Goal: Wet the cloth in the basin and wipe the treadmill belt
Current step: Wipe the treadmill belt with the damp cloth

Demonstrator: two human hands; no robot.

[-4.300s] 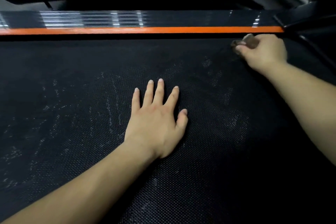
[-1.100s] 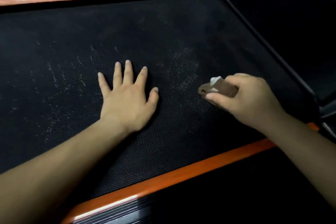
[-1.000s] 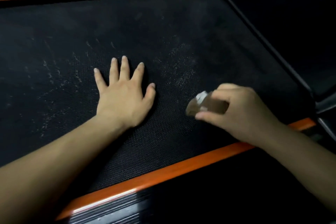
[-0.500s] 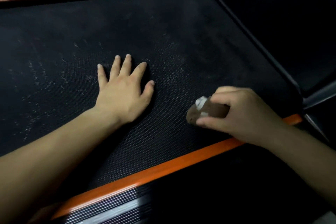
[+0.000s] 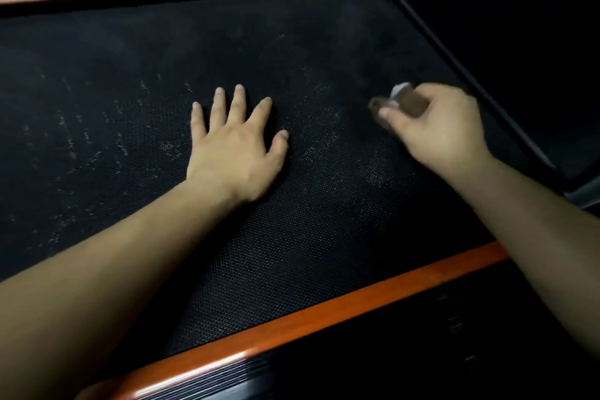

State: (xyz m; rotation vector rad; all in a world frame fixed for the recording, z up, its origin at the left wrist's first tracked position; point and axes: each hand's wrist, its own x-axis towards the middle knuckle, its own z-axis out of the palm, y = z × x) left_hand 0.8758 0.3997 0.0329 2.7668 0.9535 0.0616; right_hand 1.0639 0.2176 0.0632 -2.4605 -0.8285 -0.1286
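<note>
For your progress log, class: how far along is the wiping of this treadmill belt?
Done: the brown cloth is already on the treadmill belt, though whether it is wet cannot be told. In hand: the right hand has it in a closed grip near the belt's right end, while the left hand lies flat. Left: pale dust streaks cover the left side.

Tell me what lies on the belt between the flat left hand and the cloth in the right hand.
In the head view, only bare treadmill belt lies between the left hand and the cloth in the right hand, speckled with pale dusty marks.
</note>
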